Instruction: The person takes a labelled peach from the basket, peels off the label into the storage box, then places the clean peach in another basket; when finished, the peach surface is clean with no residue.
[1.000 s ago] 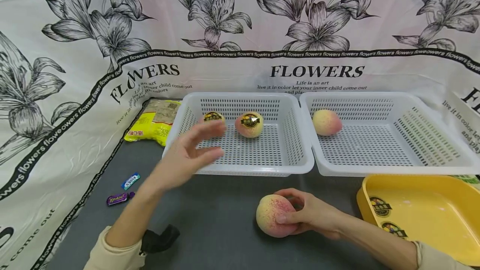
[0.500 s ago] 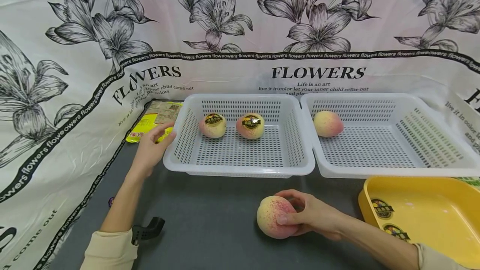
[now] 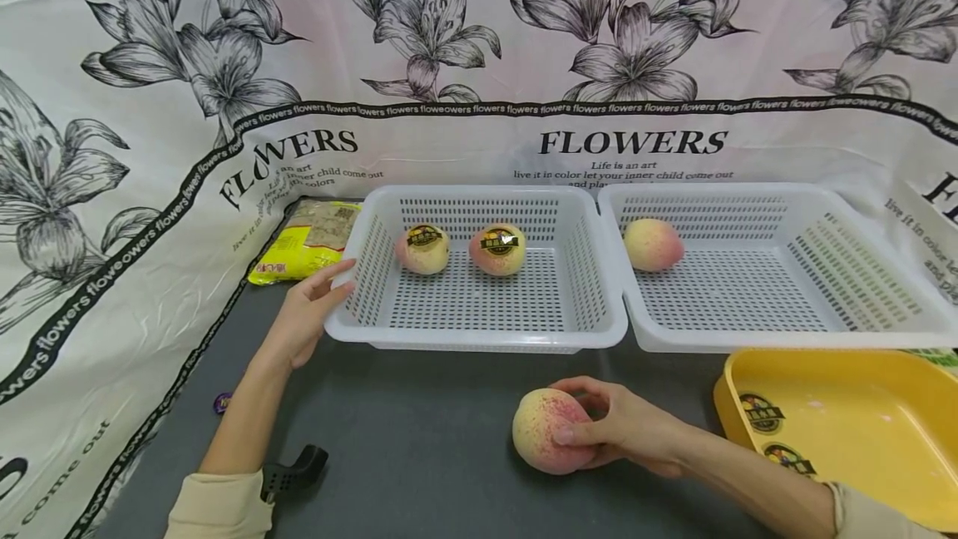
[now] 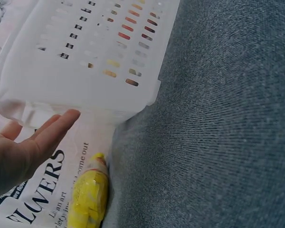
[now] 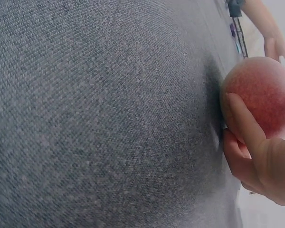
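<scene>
A pink-and-yellow peach [image 3: 551,432] rests on the dark grey cloth, and my right hand [image 3: 624,431] holds it from its right side. In the right wrist view, a finger lies across the reddish skin of this peach [image 5: 263,95]. My left hand [image 3: 303,323] touches the left rim of a white slotted basket [image 3: 479,341]. Seen from the left wrist, straight fingers [image 4: 59,126] extend below the basket's rim [image 4: 47,102]. Two peaches with black-and-gold stickers, one left [image 3: 423,249] and one right [image 3: 497,249], sit inside that basket.
A second white basket [image 3: 793,339] stands on the right with one peach [image 3: 653,244]. In front of it is a yellow tray [image 3: 861,422] with two stickers on its side. A yellow packet [image 3: 307,239] lies left of the baskets. A purple-wrapped sweet [image 3: 222,403] shows by the left forearm.
My left hand has moved from over the left basket out to its left rim, so the sticker-marked peach there now shows fully. The right hand and its peach have stayed put.
</scene>
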`<state>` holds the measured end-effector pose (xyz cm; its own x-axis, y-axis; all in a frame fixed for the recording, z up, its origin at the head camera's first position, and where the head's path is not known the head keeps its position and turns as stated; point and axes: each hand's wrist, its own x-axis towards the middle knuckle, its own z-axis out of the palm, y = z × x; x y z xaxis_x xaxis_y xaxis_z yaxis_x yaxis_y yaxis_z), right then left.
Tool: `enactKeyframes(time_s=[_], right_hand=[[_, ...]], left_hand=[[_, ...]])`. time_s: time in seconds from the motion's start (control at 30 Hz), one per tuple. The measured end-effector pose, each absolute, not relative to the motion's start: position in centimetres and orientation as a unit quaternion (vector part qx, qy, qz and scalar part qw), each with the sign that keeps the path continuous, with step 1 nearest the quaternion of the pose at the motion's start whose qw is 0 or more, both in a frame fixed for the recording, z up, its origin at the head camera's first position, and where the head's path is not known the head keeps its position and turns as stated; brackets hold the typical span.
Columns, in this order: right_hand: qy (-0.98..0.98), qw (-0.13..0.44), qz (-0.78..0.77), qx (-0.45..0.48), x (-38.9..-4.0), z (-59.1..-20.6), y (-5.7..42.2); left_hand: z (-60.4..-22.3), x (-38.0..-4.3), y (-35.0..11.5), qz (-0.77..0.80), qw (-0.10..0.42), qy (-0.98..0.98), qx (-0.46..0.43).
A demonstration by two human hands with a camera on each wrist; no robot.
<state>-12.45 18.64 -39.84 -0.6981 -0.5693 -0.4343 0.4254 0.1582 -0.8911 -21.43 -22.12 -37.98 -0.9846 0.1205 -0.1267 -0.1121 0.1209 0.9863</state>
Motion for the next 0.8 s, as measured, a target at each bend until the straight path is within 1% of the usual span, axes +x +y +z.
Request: enactKeyframes(time_s=[0.13, 0.23, 0.33, 0.47, 0.53, 0.63, 0.8], right_hand=[[0.648, 0.384, -0.655, -0.058, -12.5, -38.5, 19.2], [0.641, 0.368, -0.668, -0.085, -12.7, -35.9, 20.2], [0.645, 0.328, -0.679, -0.123, -13.3, -32.7, 21.7], [0.675, 0.241, -0.68, -0.152, -15.3, -29.8, 25.0], [0.681, 0.202, -0.689, -0.142, -16.7, -29.3, 26.9], [0.687, 0.172, -0.698, -0.101, -18.8, -29.2, 29.5], [0.716, 0.186, -0.672, -0.027, -21.3, -30.6, 32.3]], left_hand=[[-38.1, -21.4, -22.1, 0.667, 0.091, 0.739, -0.001], [-38.2, -21.4, -22.1, 0.671, 0.093, 0.735, 0.0], [-38.2, -21.5, -22.0, 0.674, 0.092, 0.733, 0.0], [-38.1, -21.5, -22.0, 0.676, 0.092, 0.731, -0.003], [-38.1, -21.5, -22.0, 0.677, 0.093, 0.73, -0.002], [-38.0, -21.4, -22.0, 0.679, 0.094, 0.728, 0.0], [-37.8, -21.1, -22.0, 0.68, 0.098, 0.727, 0.002]])
